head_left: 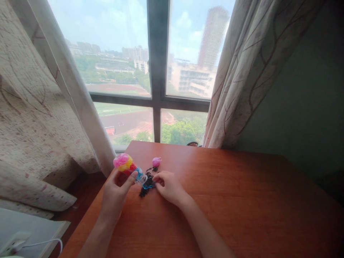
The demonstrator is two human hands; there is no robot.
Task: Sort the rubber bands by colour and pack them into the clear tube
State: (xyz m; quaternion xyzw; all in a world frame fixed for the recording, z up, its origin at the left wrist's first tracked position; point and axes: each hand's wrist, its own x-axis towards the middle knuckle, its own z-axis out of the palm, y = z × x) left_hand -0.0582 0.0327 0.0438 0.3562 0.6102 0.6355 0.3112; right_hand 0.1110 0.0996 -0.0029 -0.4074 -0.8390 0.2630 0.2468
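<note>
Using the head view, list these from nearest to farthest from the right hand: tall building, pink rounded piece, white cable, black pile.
1. Black pile: at the fingers of the right hand, on their left.
2. Pink rounded piece: past the pile, toward the window.
3. White cable: far lower left, off the table.
4. Tall building: outside, through the right pane.

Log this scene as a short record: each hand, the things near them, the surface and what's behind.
Left hand: holding multicoloured container, tilted, clear end toward black pile
Right hand: at the black pile's right edge; grip unclear
Nearby: blue loop on the pile; small pink object beyond
Surface: brown wooden table
Background: window between patterned curtains
</note>
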